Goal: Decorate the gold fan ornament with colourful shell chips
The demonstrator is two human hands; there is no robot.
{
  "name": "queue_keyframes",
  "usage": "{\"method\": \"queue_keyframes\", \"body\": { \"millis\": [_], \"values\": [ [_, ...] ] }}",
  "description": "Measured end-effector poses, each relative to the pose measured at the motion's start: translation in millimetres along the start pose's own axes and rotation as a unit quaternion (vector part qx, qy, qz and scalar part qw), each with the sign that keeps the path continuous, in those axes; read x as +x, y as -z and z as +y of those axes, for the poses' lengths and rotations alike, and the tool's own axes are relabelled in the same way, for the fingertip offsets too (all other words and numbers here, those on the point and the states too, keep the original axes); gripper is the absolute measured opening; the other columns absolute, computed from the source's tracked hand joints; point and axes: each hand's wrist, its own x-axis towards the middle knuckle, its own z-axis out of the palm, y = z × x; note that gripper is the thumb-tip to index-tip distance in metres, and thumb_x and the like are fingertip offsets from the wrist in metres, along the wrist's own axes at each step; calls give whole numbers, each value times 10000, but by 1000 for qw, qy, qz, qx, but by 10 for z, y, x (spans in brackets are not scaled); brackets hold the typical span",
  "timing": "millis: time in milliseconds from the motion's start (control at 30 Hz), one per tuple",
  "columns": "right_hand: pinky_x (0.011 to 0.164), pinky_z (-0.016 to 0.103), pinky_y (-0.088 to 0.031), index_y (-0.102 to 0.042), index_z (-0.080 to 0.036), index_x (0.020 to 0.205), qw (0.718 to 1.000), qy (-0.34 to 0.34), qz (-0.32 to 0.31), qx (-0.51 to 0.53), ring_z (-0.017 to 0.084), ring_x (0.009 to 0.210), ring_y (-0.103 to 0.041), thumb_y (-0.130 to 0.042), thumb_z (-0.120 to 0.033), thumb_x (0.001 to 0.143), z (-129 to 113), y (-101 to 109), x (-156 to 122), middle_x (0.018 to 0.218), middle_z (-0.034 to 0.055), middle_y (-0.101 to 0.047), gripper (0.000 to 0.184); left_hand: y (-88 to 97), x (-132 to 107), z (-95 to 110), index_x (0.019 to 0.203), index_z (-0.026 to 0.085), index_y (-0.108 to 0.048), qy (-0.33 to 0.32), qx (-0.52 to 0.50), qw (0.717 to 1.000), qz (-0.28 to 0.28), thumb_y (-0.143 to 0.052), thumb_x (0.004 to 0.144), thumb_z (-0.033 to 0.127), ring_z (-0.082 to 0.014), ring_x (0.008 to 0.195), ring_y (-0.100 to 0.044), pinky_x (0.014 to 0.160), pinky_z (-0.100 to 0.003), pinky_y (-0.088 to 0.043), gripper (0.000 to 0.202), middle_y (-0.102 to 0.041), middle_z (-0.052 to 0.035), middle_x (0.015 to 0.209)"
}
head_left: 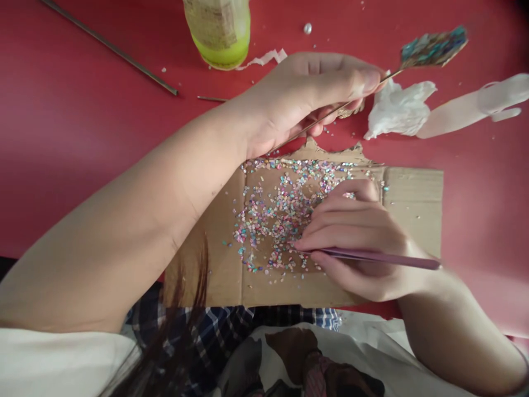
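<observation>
My left hand (318, 91) pinches the thin metal stem of a hair stick with a leaf-shaped head (433, 48), which points off to the right. Teal and brown chips cover that head. Below, my right hand (359, 237) is closed around a pair of purple tweezers (380, 258), whose tips reach down among many small colourful shell-like chips (285, 215). These chips lie scattered over a flat piece of brown cardboard (413, 220). Some gold-coloured piece (349, 112) shows partly behind my left fingers; I cannot make out whether they touch it.
A bottle with yellow-green liquid (221, 33) stands at the top of the red table (136, 33). Crumpled white tissue (400, 107) lies beside a translucent white tube (471, 107) at right. A metal rod (119, 52) lies upper left, and a pearl-like bead (307, 28) sits near the bottle.
</observation>
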Motion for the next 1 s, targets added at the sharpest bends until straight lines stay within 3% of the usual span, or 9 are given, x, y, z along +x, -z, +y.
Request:
{"method": "queue_keyframes", "body": {
  "millis": [167, 500, 667, 1000],
  "values": [
    [870, 465, -418, -661, -291, 889, 996, -42, 72, -23, 168, 706, -694, -614, -187, 905, 16, 26, 14, 760, -48, -751, 115, 17, -9, -15, 889, 87, -575, 4, -1, 1000, -9, -525, 972, 239, -5, 568, -380, 513, -131, -304, 181, -455, 71, 658],
    [915, 455, -403, -685, -263, 933, 999, -33, 40, -8, 157, 771, -694, -593, -235, 951, 16, -47, -10, 838, -35, -770, 98, -2, 1, 6, 896, 65, -584, 13, 5, 1000, -3, -468, 992, 200, 5, 550, -396, 525, -111, -289, 202, -401, 90, 614],
    [887, 458, -417, -675, -259, 932, 996, -26, 82, -26, 163, 720, -683, -617, -188, 935, 36, 0, -18, 780, -28, -751, 92, 13, -8, -19, 894, 86, -586, 0, -8, 1000, -19, -505, 987, 216, -14, 551, -361, 497, -136, -300, 179, -428, 78, 629],
    [900, 427, -425, -689, -231, 1021, 998, 27, 26, -56, 164, 818, -706, -587, -239, 977, 20, -42, -17, 878, -11, -785, 111, 10, 9, -27, 844, 87, -580, -7, -8, 1000, -12, -492, 998, 192, -12, 532, -358, 483, -125, -289, 206, -392, 88, 582]
  ]
}}
